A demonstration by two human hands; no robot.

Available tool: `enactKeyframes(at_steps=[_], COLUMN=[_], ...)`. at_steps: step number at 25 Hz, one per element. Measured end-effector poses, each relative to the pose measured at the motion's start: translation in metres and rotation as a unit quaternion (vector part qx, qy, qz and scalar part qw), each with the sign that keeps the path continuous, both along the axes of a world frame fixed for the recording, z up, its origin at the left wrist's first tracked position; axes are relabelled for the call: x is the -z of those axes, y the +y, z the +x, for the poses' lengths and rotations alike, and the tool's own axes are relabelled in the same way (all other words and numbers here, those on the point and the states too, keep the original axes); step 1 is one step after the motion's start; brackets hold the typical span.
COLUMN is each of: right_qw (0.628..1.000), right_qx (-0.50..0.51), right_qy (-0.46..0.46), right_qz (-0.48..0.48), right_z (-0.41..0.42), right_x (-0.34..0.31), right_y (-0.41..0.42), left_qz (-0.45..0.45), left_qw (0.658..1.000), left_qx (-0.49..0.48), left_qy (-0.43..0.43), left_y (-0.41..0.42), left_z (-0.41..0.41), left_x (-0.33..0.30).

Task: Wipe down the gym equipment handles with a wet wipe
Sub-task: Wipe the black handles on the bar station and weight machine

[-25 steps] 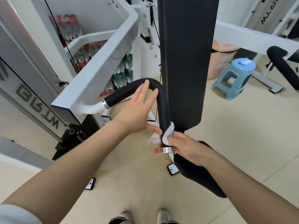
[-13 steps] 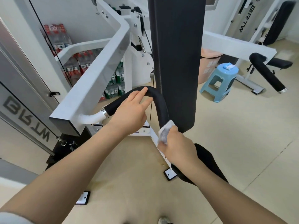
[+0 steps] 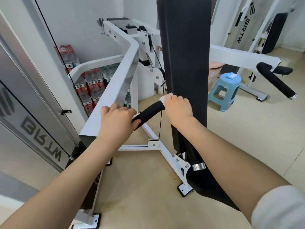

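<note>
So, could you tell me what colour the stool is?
Light blue stool, head view.

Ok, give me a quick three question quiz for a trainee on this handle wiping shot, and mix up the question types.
1. True or false: the right hand holds the wet wipe against the black foam handle.
2. What does the left hand grip? A) the blue plastic stool B) the handle's lower end C) the cable
3. Fill in: the handle's chrome end cap hangs near the ____.

Key: 1 true; 2 B; 3 floor
</note>
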State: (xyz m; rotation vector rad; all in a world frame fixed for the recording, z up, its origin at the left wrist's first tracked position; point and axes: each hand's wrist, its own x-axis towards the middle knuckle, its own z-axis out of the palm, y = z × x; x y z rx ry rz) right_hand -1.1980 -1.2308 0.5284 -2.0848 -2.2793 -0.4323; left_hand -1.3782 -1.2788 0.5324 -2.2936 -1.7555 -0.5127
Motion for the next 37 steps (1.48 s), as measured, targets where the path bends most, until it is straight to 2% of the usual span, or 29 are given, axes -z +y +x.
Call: enactKeyframes(at_steps=[2, 4, 5, 6, 8, 11, 13, 15, 16, 18, 20, 23, 24, 25, 26, 27, 28, 29, 30, 32, 34, 35, 37], right_qw=[0.991, 0.953, 0.931, 0.922, 0.929, 0.947, 0.929, 0.92, 0.937, 0.977, 0.985, 0.952, 0.947, 0.955, 0.974, 0.989, 0.994, 0.994, 0.991, 0.964, 0.941, 0.947, 0.977], right_qx=[-0.124, -0.285, -0.34, -0.354, -0.325, -0.272, -0.31, -0.345, -0.31, -0.173, -0.122, -0.28, -0.297, -0.278, -0.2, -0.114, -0.066, -0.062, -0.096, -0.247, -0.318, -0.304, -0.198], right_qy=[-0.053, -0.106, -0.131, -0.154, -0.174, -0.163, -0.197, -0.177, -0.153, -0.113, -0.106, -0.117, -0.117, -0.103, -0.107, -0.091, -0.092, -0.08, -0.084, -0.096, -0.107, -0.095, -0.075], right_qz=[0.009, -0.004, -0.008, -0.009, -0.02, 0.047, 0.039, 0.055, 0.057, 0.044, 0.058, 0.037, 0.035, 0.022, -0.024, -0.031, 0.002, 0.035, 0.028, 0.012, 0.044, 0.036, 0.012], right_z=[-0.025, -0.058, -0.07, -0.077, -0.072, -0.069, -0.083, -0.072, -0.059, -0.032, -0.029, -0.071, -0.068, -0.055, -0.04, -0.022, -0.01, -0.01, -0.022, -0.061, -0.067, -0.054, -0.02], right_x=[-0.003, 0.007, 0.01, 0.01, 0.008, 0.012, 0.031, 0.03, 0.021, 0.002, 0.009, 0.03, 0.026, 0.02, 0.008, -0.002, -0.004, 0.0, 0.006, 0.025, 0.027, 0.02, 0.008], right_y=[0.0, -0.016, -0.024, -0.024, -0.012, -0.013, -0.022, -0.019, -0.012, 0.001, 0.005, -0.012, -0.008, -0.001, 0.005, 0.01, 0.014, 0.012, 0.008, -0.009, -0.01, -0.003, 0.006], left_qz=[0.002, 0.009, 0.02, 0.025, 0.029, -0.016, -0.001, 0.025, 0.041, 0.057, 0.045, 0.03, 0.023, 0.019, 0.013, 0.003, -0.009, -0.02, -0.029, -0.078, -0.082, -0.087, -0.102], left_qw=[0.999, 0.999, 0.999, 0.999, 0.999, 0.998, 0.997, 0.998, 0.998, 0.998, 0.997, 0.993, 0.993, 0.993, 0.993, 0.993, 0.993, 0.994, 0.994, 0.993, 0.992, 0.992, 0.991], left_qx=[0.008, -0.004, -0.008, -0.007, 0.0, 0.0, -0.003, 0.009, 0.016, 0.029, 0.036, 0.054, 0.06, 0.06, 0.056, 0.055, 0.053, 0.046, 0.028, 0.006, -0.009, -0.016, -0.022], left_qy=[0.045, 0.052, 0.044, 0.041, 0.03, -0.058, -0.078, -0.055, -0.035, 0.01, 0.057, 0.097, 0.1, 0.102, 0.101, 0.103, 0.104, 0.102, 0.097, 0.084, 0.093, 0.095, 0.077], left_y=[-0.005, -0.008, -0.008, -0.01, -0.017, -0.022, -0.02, -0.016, -0.013, -0.009, -0.008, -0.004, -0.003, 0.001, 0.002, -0.001, -0.003, -0.004, -0.003, -0.001, -0.002, -0.003, -0.005], left_z=[-0.014, -0.024, -0.029, -0.035, -0.044, -0.048, -0.046, -0.043, -0.043, -0.041, -0.034, -0.027, -0.027, -0.027, -0.026, -0.025, -0.024, -0.022, -0.021, -0.017, -0.02, -0.022, -0.018], left_x=[0.006, 0.01, 0.012, 0.015, 0.019, 0.019, 0.02, 0.022, 0.023, 0.025, 0.027, 0.029, 0.028, 0.03, 0.029, 0.026, 0.025, 0.024, 0.024, 0.024, 0.02, 0.02, 0.019])
